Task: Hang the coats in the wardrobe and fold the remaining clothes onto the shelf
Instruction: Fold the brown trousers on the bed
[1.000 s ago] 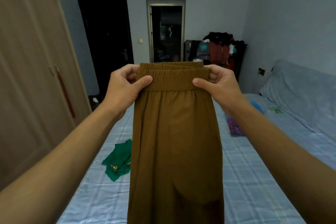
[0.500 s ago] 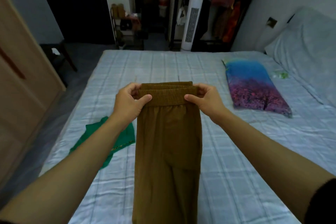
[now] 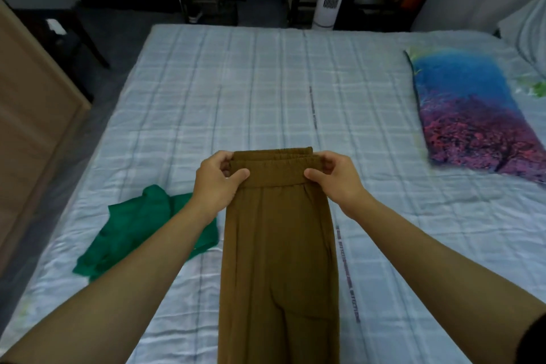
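My left hand point(image 3: 217, 183) and right hand point(image 3: 335, 179) each pinch one end of the brown trousers point(image 3: 279, 260) by their ribbed elastic waistband, soft cloth hanging lengthwise over the checked bed point(image 3: 266, 83). A crumpled green garment point(image 3: 139, 227) lies left.

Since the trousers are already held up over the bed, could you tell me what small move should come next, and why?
Probably lower the brown trousers flat onto the bed: both the left hand and right hand pinch the waistband, with bare sheet just ahead for folding.
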The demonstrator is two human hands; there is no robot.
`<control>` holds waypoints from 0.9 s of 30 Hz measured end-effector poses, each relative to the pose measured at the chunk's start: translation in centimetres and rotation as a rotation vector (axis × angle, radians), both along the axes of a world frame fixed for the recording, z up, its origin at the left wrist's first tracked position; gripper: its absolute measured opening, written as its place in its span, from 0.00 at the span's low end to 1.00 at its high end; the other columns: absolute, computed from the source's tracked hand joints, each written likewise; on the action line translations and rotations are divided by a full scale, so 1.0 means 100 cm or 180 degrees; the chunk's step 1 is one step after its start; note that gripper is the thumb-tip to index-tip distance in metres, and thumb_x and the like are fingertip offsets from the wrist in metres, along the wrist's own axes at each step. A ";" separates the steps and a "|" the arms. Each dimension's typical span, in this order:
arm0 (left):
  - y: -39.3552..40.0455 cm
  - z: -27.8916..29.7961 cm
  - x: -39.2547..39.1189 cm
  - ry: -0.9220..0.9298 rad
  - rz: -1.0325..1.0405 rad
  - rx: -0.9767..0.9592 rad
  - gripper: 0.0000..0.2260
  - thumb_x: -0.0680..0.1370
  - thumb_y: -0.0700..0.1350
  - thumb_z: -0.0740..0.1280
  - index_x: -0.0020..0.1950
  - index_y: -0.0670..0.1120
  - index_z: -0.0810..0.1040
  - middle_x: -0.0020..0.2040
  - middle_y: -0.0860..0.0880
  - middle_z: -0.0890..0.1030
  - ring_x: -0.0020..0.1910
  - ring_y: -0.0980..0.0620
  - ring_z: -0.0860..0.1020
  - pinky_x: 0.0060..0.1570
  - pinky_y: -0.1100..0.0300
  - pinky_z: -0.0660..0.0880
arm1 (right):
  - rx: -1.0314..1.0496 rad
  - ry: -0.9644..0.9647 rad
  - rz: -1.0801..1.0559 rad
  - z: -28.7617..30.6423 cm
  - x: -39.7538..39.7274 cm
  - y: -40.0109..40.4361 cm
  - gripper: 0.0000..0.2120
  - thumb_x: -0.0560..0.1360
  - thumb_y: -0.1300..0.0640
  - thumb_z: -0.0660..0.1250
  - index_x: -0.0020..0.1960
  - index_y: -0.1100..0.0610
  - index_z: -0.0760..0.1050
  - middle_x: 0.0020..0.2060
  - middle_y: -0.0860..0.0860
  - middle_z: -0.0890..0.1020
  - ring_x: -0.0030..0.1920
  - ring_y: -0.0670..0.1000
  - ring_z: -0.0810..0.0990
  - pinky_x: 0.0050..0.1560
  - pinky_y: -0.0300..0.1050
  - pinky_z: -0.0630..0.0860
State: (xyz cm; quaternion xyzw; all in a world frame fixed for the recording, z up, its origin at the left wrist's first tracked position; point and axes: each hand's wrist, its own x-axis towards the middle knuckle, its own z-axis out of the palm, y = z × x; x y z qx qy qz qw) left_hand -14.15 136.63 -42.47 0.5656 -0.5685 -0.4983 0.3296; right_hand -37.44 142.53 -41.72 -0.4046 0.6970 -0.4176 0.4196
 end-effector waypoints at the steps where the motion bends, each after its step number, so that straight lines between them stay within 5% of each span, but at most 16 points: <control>1: -0.009 -0.017 -0.004 -0.0014 -0.0012 0.0084 0.12 0.75 0.38 0.73 0.57 0.45 0.81 0.51 0.49 0.84 0.51 0.50 0.82 0.55 0.54 0.80 | 0.0051 -0.0022 -0.0024 -0.018 -0.003 -0.008 0.10 0.74 0.63 0.73 0.52 0.51 0.81 0.47 0.50 0.85 0.49 0.51 0.85 0.53 0.51 0.82; 6: -0.029 -0.110 -0.016 -0.0096 -0.0023 0.0433 0.14 0.74 0.33 0.72 0.51 0.52 0.80 0.46 0.52 0.83 0.44 0.55 0.81 0.45 0.64 0.79 | 0.0317 -0.0226 -0.0150 -0.112 -0.017 -0.026 0.09 0.74 0.65 0.73 0.51 0.53 0.81 0.45 0.51 0.86 0.47 0.51 0.85 0.52 0.49 0.83; 13: -0.045 -0.209 -0.027 -0.0224 0.0238 0.0840 0.14 0.74 0.35 0.74 0.59 0.43 0.80 0.50 0.45 0.82 0.47 0.46 0.80 0.53 0.51 0.81 | 0.0623 -0.0227 -0.0225 -0.221 -0.024 -0.041 0.07 0.75 0.63 0.72 0.51 0.54 0.81 0.45 0.51 0.86 0.47 0.52 0.85 0.53 0.50 0.82; 19: -0.052 -0.260 -0.032 -0.0419 0.0146 0.0897 0.14 0.74 0.34 0.73 0.58 0.44 0.79 0.52 0.45 0.82 0.52 0.45 0.80 0.60 0.45 0.78 | 0.0882 -0.0005 0.0071 -0.265 -0.023 -0.049 0.16 0.72 0.58 0.76 0.58 0.55 0.78 0.50 0.49 0.84 0.50 0.50 0.83 0.55 0.49 0.81; 27: -0.059 -0.282 -0.033 -0.0397 0.0203 0.0598 0.11 0.74 0.37 0.74 0.55 0.46 0.81 0.49 0.47 0.84 0.49 0.48 0.83 0.56 0.48 0.80 | 0.0554 0.0031 -0.0205 -0.290 -0.022 -0.055 0.08 0.71 0.61 0.76 0.49 0.55 0.81 0.44 0.50 0.85 0.46 0.50 0.84 0.53 0.51 0.82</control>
